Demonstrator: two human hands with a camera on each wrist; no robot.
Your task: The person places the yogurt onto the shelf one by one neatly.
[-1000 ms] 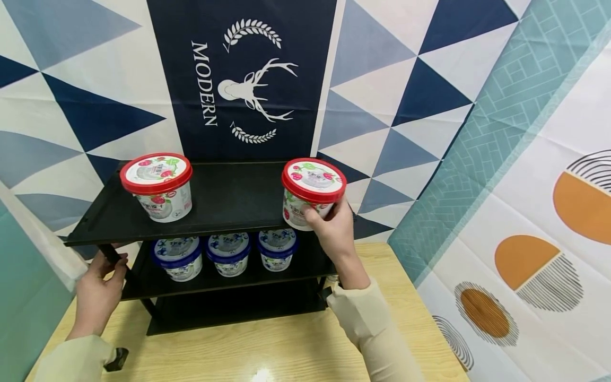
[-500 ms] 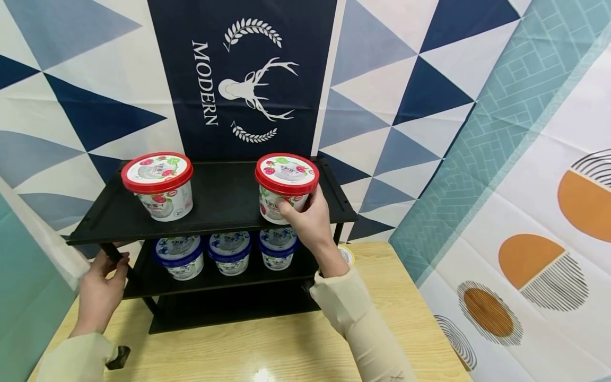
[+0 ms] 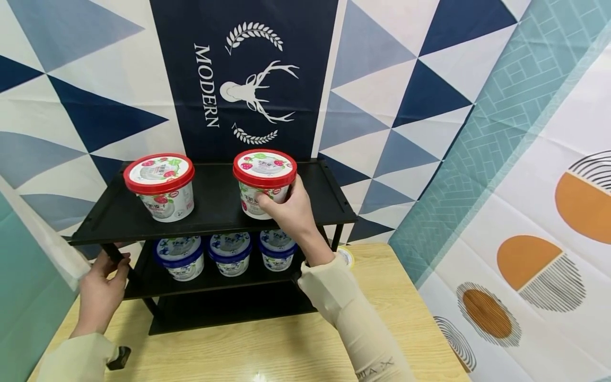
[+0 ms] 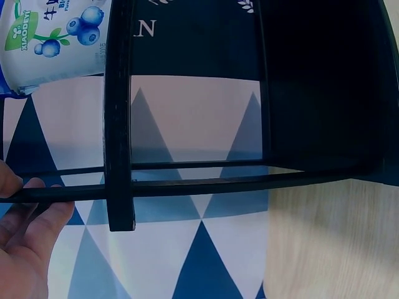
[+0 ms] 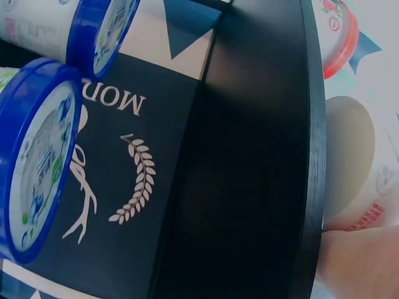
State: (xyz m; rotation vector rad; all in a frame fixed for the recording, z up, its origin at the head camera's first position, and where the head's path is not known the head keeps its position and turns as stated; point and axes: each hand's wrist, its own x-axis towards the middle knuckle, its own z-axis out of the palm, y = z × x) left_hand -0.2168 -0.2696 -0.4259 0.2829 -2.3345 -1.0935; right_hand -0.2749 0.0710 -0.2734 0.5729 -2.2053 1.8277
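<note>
My right hand (image 3: 291, 209) grips a white tub with a red lid and raspberry print (image 3: 264, 183), thumb across its front. It is upright over the middle of the black rack's top shelf (image 3: 215, 185). In the right wrist view the pale base of the held tub (image 5: 349, 165) shows past the shelf's edge, with part of my hand (image 5: 358, 265) below it. Another red-lidded tub (image 3: 164, 204) stands on the top shelf's left end. My left hand (image 3: 100, 289) holds the rack's left side frame, its fingers around the thin bar (image 4: 62, 194) in the left wrist view.
Several blue-lidded blueberry tubs (image 3: 230, 254) line the middle shelf. The bottom shelf (image 3: 234, 307) lies just above the wooden table (image 3: 215, 350). A yellow-rimmed lid (image 3: 346, 257) shows behind my right sleeve. Patterned cloth walls (image 3: 243, 90) stand behind and at the sides.
My right hand has carried the red-lidded tub leftward from the right part of the top shelf toward its middle. The yellow-rimmed lid has come into sight. My left hand stays on the rack.
</note>
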